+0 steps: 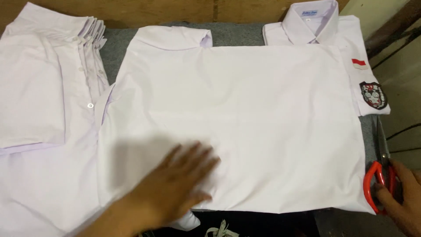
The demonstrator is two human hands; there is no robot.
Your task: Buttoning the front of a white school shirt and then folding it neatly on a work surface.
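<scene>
Big white cotton short-sleeved shirt point(237, 127) spread back-up across the middle of the frame, on a grey padded work surface point(237, 33) peeking out along the top. Stack of folded white shirts point(44, 79) with button plackets fanned out at upper left, touching the spread shirt's left edge, so easy to drag a layer along and mess up the pile. Another folded white shirt with a collar and sewn chest badges point(346, 48) at upper right, partly tucked under the big one; same snagging risk there. Left hand point(175, 184) at lower centre, flat on the cloth with fingers spread, blurred, probably mid-sweep; pushing too hard could bunch the fabric into fresh creases or shove the hem off the near edge, already hanging a bit at the bottom. Right hand point(405, 197) at the lower right corner, fingers curled around the handle of red-handled steel scissors point(382, 171), blades pointing up along the shirt's right edge, just beside it. Main worry: blade tip catching or nicking the white fabric, being that close. Dark gap at bottom centre, something pale and stringy in it, too unclear to call.
</scene>
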